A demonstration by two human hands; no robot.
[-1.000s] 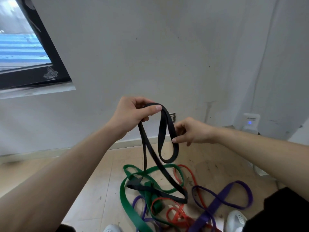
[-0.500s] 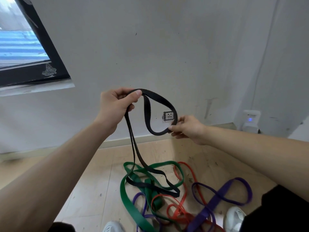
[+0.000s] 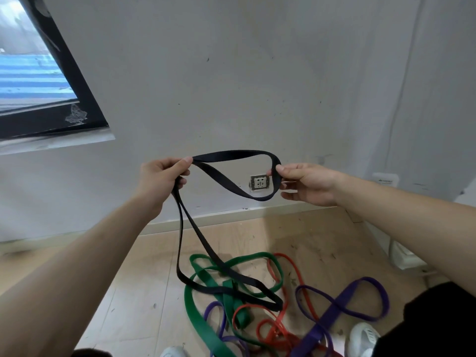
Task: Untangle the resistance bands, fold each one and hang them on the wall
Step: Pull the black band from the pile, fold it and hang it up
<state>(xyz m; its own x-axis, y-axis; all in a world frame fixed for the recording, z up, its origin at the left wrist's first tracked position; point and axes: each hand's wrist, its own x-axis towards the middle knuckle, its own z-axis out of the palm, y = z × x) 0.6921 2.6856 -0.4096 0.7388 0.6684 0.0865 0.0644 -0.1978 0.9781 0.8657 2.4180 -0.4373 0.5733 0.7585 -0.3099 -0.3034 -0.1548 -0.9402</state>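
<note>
Both hands up mid-frame: left hand (image 3: pixel 162 180) and right hand (image 3: pixel 306 182) each pinching the black band (image 3: pixel 231 185), its tail drooping onto the tangled pile (image 3: pixel 257 305) at bottom center.

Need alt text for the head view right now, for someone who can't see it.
Both hands, left hand and right hand, pinch a black band stretched between them; its lower loop trails onto tangled green band, red band and purple band on the floor.

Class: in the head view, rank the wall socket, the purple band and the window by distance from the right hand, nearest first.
1. Wall socket: on the wall, just left of the right hand.
2. Purple band: on the floor below.
3. Window: far upper left.
</note>
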